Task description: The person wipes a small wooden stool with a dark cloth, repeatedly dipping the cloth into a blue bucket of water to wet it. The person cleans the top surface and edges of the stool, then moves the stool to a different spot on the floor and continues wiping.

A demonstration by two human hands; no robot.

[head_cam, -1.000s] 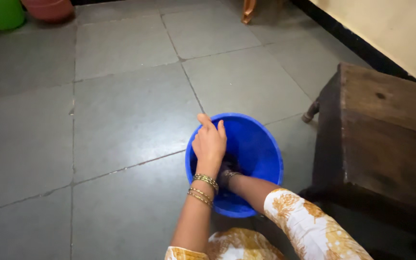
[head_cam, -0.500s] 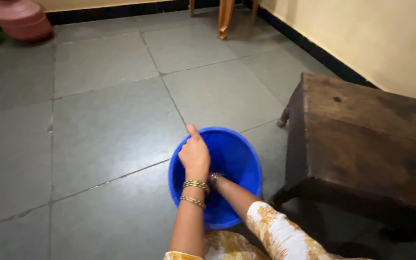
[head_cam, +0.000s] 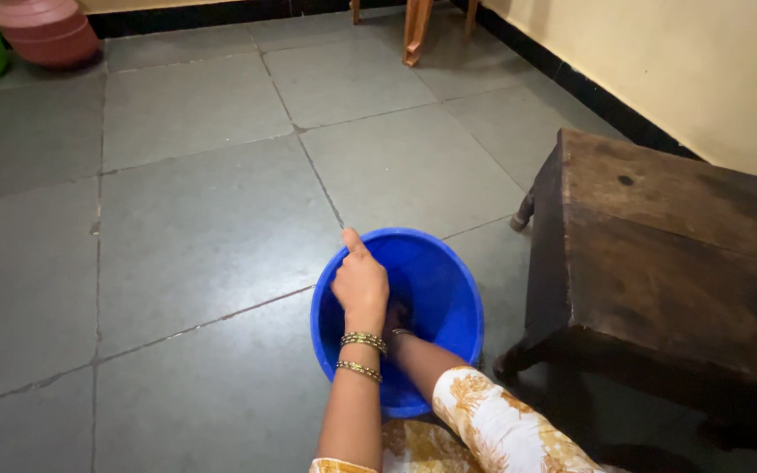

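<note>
blue bucket (head_cam: 435,289) is sitting on the grey floor (head_cam: 203,219), just left of a dark wooden stool (head_cam: 676,254). left hand (head_cam: 359,282) is gripping the bucket's near-left rim, thumb up. right hand (head_cam: 396,320) is reaching down inside; grip can't be told.

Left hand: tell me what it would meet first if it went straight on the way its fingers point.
The left hand points away over the blue bucket. Going straight on, it would likely cross the far rim and meet the grey tiled floor; depth is unclear.
</note>
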